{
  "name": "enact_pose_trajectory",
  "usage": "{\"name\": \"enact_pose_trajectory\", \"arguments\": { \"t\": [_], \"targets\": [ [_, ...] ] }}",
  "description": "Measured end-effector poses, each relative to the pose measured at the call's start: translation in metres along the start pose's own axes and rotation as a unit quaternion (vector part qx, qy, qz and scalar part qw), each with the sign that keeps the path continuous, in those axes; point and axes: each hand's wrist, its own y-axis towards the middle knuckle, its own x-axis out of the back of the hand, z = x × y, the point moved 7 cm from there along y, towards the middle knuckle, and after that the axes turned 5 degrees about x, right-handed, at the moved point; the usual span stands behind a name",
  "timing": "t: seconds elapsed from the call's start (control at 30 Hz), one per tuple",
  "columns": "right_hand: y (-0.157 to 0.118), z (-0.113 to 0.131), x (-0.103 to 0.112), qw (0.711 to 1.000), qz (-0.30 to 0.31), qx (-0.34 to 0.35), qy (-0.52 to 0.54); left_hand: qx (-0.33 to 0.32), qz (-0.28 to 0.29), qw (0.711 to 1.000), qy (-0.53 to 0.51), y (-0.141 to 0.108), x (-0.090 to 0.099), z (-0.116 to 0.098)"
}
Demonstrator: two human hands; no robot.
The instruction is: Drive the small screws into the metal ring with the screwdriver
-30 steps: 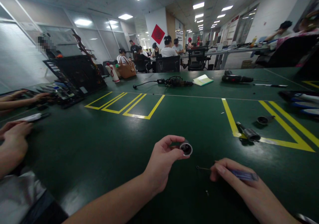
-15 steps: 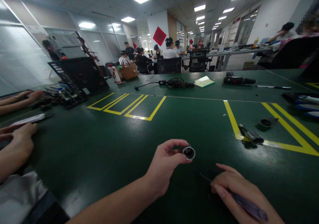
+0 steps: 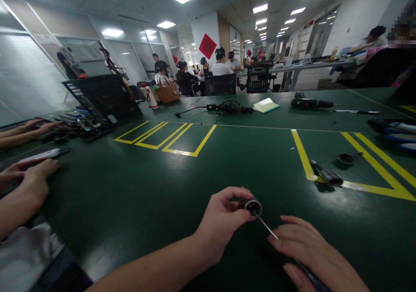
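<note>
Between the thumb and fingers of my left hand [image 3: 224, 218] is a small round metal housing [image 3: 254, 207], its hollow end turned towards me. My right hand [image 3: 312, 248] is closed around a screwdriver [image 3: 267, 228], most of whose handle is hidden under the palm. The thin shaft points up and left, and its tip is inside the housing's opening. What the tip touches in there is too dark to make out.
Right of my hands, a dark cylindrical part [image 3: 330, 178] and a round cap-like part [image 3: 346, 158] lie by yellow tape [image 3: 302, 153]. Farther back are a power drill [image 3: 312, 103], a notepad [image 3: 267, 105] and a corded tool [image 3: 227, 107]. A co-worker's hands [image 3: 35, 179] are at left.
My right hand has brought the screwdriver up and left, so its tip now sits in the housing. My left hand has shifted slightly right and down with the housing.
</note>
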Motion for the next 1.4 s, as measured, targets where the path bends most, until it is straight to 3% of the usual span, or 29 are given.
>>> {"name": "enact_pose_trajectory", "arguments": {
  "t": [0.17, 0.47, 0.97, 1.07, 1.13, 1.3, 1.4],
  "targets": [
    [0.010, 0.008, 0.000, 0.999, -0.001, 0.019, -0.049, -0.010, 0.014, 1.000, 0.002, -0.003, -0.004, 0.000],
    [0.013, 0.018, -0.003, 0.993, 0.007, 0.065, -0.095, -0.051, -0.009, 0.999, 0.016, -0.004, -0.006, -0.002],
    [0.016, 0.018, -0.002, 0.995, 0.008, 0.056, -0.079, -0.065, -0.032, 0.997, 0.041, -0.001, -0.005, 0.000],
    [0.012, 0.011, 0.009, 1.000, -0.011, 0.005, -0.013, -0.051, -0.038, 0.997, 0.042, 0.000, -0.003, 0.001],
    [0.003, 0.001, 0.013, 0.997, -0.009, -0.066, 0.037, -0.043, -0.042, 0.997, 0.048, 0.001, -0.001, 0.000],
    [-0.026, -0.028, 0.009, 0.959, -0.002, -0.277, 0.064, -0.032, -0.040, 0.997, 0.066, 0.004, 0.004, -0.003],
    [-0.028, -0.034, -0.001, 0.940, 0.031, -0.331, 0.077, -0.018, -0.035, 0.997, 0.069, 0.004, 0.004, -0.002]
  ]
}}
